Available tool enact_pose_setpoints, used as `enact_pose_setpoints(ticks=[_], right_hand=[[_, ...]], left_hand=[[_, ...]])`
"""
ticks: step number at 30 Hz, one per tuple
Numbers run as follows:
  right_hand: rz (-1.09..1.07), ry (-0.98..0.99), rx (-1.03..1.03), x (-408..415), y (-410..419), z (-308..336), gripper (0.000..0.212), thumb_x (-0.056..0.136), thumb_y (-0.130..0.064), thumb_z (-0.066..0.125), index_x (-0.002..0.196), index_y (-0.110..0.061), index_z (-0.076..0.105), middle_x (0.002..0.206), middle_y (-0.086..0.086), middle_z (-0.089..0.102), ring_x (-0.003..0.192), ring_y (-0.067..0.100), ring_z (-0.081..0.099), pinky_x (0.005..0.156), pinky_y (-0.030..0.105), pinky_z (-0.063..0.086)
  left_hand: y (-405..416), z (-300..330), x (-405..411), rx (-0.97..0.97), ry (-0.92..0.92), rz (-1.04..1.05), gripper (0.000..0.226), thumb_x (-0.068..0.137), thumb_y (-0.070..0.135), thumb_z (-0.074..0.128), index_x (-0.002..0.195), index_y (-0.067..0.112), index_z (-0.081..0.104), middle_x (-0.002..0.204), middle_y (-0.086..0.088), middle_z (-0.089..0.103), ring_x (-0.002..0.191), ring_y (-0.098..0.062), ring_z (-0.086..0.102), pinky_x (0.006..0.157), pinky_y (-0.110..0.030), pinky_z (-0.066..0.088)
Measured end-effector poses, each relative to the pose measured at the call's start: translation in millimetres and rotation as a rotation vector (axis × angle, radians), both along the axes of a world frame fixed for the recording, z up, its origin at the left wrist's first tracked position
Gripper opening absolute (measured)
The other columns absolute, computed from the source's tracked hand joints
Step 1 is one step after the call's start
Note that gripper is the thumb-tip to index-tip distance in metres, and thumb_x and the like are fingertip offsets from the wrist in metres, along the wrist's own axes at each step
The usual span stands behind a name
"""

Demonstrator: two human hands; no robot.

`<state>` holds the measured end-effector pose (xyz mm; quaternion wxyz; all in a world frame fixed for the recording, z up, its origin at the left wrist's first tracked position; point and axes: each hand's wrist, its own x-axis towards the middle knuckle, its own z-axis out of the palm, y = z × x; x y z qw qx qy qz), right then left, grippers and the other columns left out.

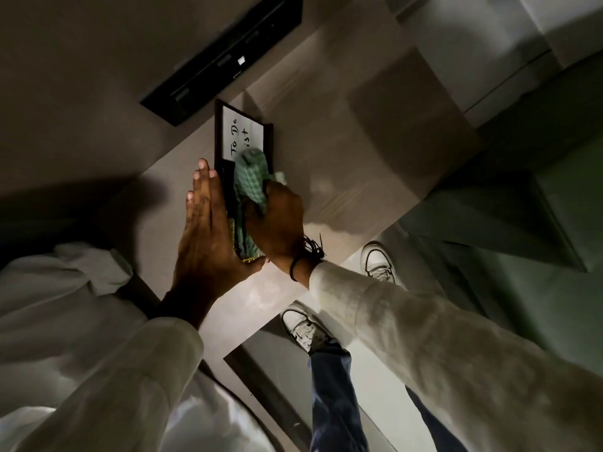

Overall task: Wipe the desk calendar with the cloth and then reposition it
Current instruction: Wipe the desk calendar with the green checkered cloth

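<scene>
I see the desk calendar (243, 138) on the counter (342, 151), near its front edge, white face reading "To Do". Left hand (205, 223) lies flat and open against the calendar's left side, steadying it. Right hand (277, 223) has its grip closed on the green cloth (253, 177), pressed to the face. The calendar's lower part is hidden; probably a stand.

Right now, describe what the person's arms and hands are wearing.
Both arms are in long, loose, off-white sleeves, the right sleeve with a knit-like texture. The left sleeve ends short of the wrist. The right hand has a dark cord bracelet with frayed ends at its wrist. The left hand shows no rings or bands.
</scene>
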<state>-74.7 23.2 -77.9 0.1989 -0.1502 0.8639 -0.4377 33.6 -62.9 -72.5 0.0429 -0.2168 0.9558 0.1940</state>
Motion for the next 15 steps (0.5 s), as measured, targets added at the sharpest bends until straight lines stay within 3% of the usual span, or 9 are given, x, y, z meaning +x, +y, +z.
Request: enact_pose_setpoints(ticks=[3,7,11,13,15], right_hand=[[-0.006,-0.109,0.074,-11.0,4.7,-8.5,0.019,0.086,-0.008,0.062,0.099,0.002,0.072,0.099,0.02,0.076,0.095,0.037,0.071,0.079,0.035,0.058],[-0.015,0.034,0.012,-2.3,-7.4,1.4,0.012,0.082,-0.009,0.066,0.091,-0.003,0.073,0.09,0.015,0.077,0.083,0.032,0.072,0.067,0.027,0.052],[-0.024,-0.116,0.035,-6.8,6.0,-9.2,0.015,0.086,-0.007,0.065,0.094,0.001,0.074,0.094,0.018,0.078,0.09,0.036,0.073,0.075,0.034,0.058],[-0.055,-0.082,0.027,-11.6,1.1,-7.3,0.011,0.083,-0.006,0.067,0.087,0.001,0.075,0.087,0.018,0.078,0.083,0.036,0.073,0.07,0.03,0.053],[-0.053,0.007,-0.007,-7.2,-8.3,1.2,0.005,0.08,-0.007,0.07,0.078,-0.004,0.073,0.077,0.015,0.077,0.072,0.033,0.072,0.061,0.018,0.041]], left_hand=[[1.2,0.4,0.7,0.008,0.002,0.015,0.146,0.066,0.066,0.082,0.164,-0.004,0.0,0.175,-0.021,-0.006,0.164,-0.034,-0.003,0.133,-0.04,0.002],[2.8,0.3,-0.2,-0.027,0.04,0.012,0.138,0.074,0.071,0.076,0.162,-0.011,0.008,0.172,-0.029,0.002,0.163,-0.041,0.005,0.133,-0.048,0.009],[2.6,3.5,-1.4,0.024,-0.002,0.029,0.148,0.066,0.072,0.08,0.165,-0.004,0.0,0.174,-0.023,-0.003,0.163,-0.037,0.0,0.132,-0.051,0.01],[3.1,4.5,-2.6,0.041,0.004,0.033,0.149,0.063,0.072,0.081,0.165,-0.003,0.0,0.174,-0.023,-0.002,0.163,-0.037,0.001,0.132,-0.054,0.012],[2.8,4.7,-3.5,0.043,0.002,0.035,0.15,0.064,0.072,0.082,0.164,-0.005,0.001,0.174,-0.025,-0.003,0.163,-0.04,0.002,0.132,-0.054,0.011]])
